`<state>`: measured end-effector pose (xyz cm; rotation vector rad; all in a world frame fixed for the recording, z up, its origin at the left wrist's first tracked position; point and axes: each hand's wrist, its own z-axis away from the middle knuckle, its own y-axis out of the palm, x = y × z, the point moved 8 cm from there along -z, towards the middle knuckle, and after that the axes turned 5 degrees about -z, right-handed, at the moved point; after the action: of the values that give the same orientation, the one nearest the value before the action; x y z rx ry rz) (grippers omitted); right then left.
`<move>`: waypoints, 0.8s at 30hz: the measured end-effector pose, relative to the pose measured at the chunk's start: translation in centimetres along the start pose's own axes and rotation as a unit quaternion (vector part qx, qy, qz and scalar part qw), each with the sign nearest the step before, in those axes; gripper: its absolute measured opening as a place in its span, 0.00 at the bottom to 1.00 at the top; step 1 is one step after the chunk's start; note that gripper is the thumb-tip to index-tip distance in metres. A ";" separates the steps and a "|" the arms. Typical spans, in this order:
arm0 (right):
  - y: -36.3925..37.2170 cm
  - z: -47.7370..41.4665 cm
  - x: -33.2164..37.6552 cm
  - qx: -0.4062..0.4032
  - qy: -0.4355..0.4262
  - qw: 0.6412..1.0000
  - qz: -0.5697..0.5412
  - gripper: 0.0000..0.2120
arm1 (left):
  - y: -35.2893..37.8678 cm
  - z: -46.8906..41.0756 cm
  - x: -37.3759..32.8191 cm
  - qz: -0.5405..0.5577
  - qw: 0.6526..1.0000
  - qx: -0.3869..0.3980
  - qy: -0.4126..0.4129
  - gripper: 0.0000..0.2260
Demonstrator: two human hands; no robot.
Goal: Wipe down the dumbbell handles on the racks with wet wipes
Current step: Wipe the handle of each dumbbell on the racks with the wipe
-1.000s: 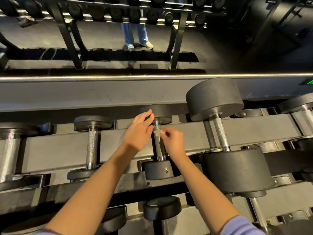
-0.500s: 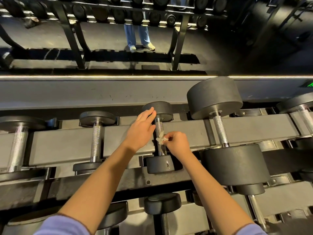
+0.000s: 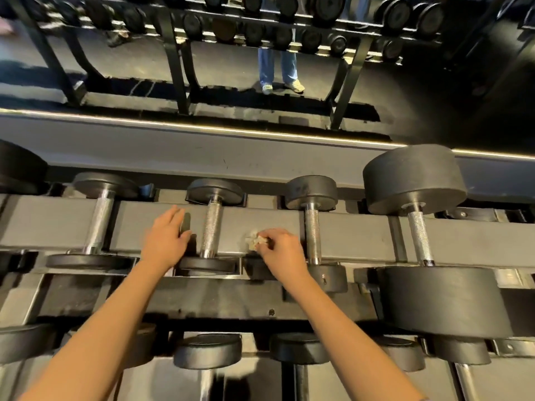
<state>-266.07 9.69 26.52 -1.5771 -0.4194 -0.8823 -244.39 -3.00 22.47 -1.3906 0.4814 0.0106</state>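
- My left hand (image 3: pixel 166 240) is open, fingers straight, over the rack beam (image 3: pixel 58 224) at mid-frame, just left of a knurled handle (image 3: pixel 210 230).
- My right hand (image 3: pixel 282 251) pinches the crumpled wipe (image 3: pixel 254 241) between that handle and the next handle (image 3: pixel 312 233) to its right.

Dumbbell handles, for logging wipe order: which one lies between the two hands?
The second handle from the left: left hand on its left, right hand with the wipe on its right.

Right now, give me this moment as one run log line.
left hand: open, beside knurled handle | right hand: pinching wet wipe | wet wipe: off the handle, over rack rail
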 end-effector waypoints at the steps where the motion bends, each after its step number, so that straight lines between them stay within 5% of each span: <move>1: 0.9 -0.3 0.7 0.009 -0.006 1.000 -0.004 0.13 | 0.3 -0.6 0.8 -0.027 0.999 0.025 0.000 0.28; 6: 4.7 -1.5 3.0 0.041 -0.022 0.999 -0.002 0.13 | 2.7 -1.9 3.2 -0.128 0.983 0.130 -0.010 0.34; 16: 8.2 -5.7 5.0 -0.004 -0.009 0.998 -0.057 0.11 | 3.2 -1.8 3.6 -0.120 0.986 0.105 -0.042 0.33; 24: 10.7 -3.6 3.8 0.073 0.004 0.995 -0.065 0.04 | 2.4 -1.6 2.9 -0.126 0.987 0.091 -0.044 0.33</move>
<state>-257.25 3.16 22.01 -1.4244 -0.5727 -0.9359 -242.99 -4.82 19.08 -1.2575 0.2249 -0.1735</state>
